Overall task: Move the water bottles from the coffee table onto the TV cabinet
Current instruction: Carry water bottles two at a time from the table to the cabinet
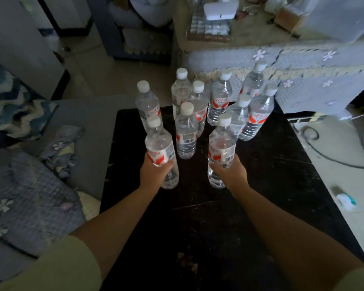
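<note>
Several clear water bottles with white caps and red-and-white labels stand clustered at the far end of the black coffee table (261, 185). My left hand (156, 172) grips the lower body of one bottle (159, 143) at the front left of the cluster. My right hand (229, 173) grips another bottle (222, 141) at the front right. Between them stands a third bottle (186, 133), untouched. Whether the two held bottles rest on the table or hang just above it, I cannot tell. The TV cabinet is not identifiable in this view.
A grey sofa with a patterned cover (29, 196) borders the table's left side. A second sofa with a lace floral cover (303, 66) stands behind the bottles. A cable (334, 158) and a small object (345, 199) lie on the pale floor at right.
</note>
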{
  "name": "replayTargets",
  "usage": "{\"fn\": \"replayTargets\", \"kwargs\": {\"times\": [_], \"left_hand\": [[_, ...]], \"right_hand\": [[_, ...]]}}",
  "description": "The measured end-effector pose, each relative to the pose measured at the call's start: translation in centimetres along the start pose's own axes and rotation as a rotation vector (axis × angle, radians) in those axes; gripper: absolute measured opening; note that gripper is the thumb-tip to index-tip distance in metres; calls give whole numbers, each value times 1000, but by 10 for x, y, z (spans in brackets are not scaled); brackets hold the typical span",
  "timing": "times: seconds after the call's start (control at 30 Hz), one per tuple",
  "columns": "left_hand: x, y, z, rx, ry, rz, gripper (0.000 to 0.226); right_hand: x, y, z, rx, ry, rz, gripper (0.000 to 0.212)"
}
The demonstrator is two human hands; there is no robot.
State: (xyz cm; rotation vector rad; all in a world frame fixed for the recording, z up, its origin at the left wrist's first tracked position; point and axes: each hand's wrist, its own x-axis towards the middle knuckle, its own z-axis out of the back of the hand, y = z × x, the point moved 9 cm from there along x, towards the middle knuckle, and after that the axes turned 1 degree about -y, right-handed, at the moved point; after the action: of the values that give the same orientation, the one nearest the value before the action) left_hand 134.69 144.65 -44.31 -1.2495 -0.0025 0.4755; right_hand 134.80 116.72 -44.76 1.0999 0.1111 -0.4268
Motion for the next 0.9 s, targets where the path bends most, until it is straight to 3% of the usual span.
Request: {"fn": "replayTargets", "kwargs": {"times": [0.2, 0.53, 0.9], "left_hand": [[-36, -15, -42, 3, 154, -36, 47], [-112, -87, -160, 92, 472, -201, 59], [-278, -152, -267, 246, 769, -469, 61]], "right_hand": [[-30, -9, 46, 8, -63, -35, 64], [-95, -51, 185, 33, -383, -110, 59], [-233, -121, 328, 85, -723, -175, 62]]}}
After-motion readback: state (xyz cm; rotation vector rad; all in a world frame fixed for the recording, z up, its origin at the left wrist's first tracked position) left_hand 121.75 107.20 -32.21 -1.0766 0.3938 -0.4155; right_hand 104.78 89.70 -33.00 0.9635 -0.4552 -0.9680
